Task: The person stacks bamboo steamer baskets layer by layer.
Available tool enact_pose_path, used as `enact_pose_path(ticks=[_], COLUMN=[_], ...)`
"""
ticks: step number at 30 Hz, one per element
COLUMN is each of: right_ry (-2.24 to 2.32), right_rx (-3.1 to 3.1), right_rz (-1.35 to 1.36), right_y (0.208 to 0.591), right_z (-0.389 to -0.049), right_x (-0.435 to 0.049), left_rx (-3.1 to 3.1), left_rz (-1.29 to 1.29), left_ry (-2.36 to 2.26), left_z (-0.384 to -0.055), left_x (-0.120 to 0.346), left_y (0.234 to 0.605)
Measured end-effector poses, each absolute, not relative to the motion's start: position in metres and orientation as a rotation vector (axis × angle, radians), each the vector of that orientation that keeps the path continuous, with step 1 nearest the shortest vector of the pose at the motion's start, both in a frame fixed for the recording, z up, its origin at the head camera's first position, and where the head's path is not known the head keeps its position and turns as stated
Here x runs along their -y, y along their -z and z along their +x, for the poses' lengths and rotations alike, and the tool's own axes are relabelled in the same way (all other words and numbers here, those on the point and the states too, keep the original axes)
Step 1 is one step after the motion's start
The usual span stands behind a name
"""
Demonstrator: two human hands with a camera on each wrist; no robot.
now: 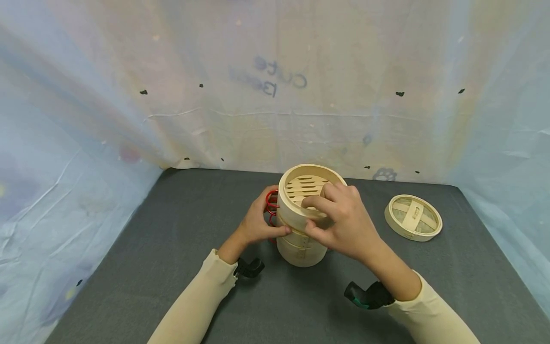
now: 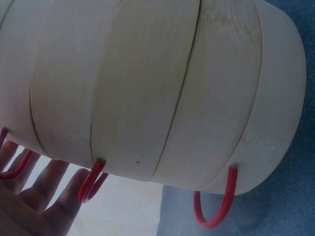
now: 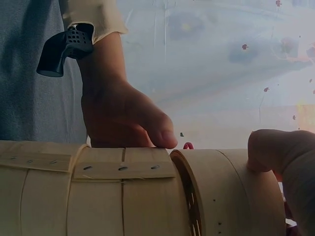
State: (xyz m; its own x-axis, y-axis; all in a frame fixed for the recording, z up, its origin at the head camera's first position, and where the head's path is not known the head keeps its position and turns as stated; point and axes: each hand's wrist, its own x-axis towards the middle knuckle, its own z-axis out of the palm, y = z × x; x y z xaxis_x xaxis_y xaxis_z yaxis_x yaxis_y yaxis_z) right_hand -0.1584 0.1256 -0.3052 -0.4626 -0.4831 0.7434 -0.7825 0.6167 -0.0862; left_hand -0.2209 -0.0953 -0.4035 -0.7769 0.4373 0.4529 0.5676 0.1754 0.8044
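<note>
A stack of round bamboo steamer baskets (image 1: pixel 301 255) stands upright near the middle of the table. At its side my left hand (image 1: pixel 258 222) holds the stack, thumb on the near wall and fingers behind. My right hand (image 1: pixel 345 220) pinches the wall of the top steamer basket (image 1: pixel 289 209), fingers over the rim and thumb outside. A narrow gap shows between this top basket and the one below in the right wrist view. Red rings (image 2: pixel 226 201) run up the stack's left side. Slats (image 1: pixel 301 186) form the top basket's floor.
A round bamboo lid (image 1: pixel 414 216) with a woven top lies to the right on the dark grey table (image 1: pixel 172 286). Pale patterned sheeting (image 1: pixel 240 134) hangs around the back and sides.
</note>
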Motion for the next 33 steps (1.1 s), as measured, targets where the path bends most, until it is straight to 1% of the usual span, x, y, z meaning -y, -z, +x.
enact_pose_path(ticks=[33], right_ry=[-0.510], right_rx=[2.158], right_rz=[0.985], right_y=[0.3119], right_z=[-0.1567], right_x=[-0.1213], left_rx=[2.323], left_rz=[-0.983], left_ry=[1.650], left_z=[-0.2205], left_x=[0.0951], left_y=[0.4036])
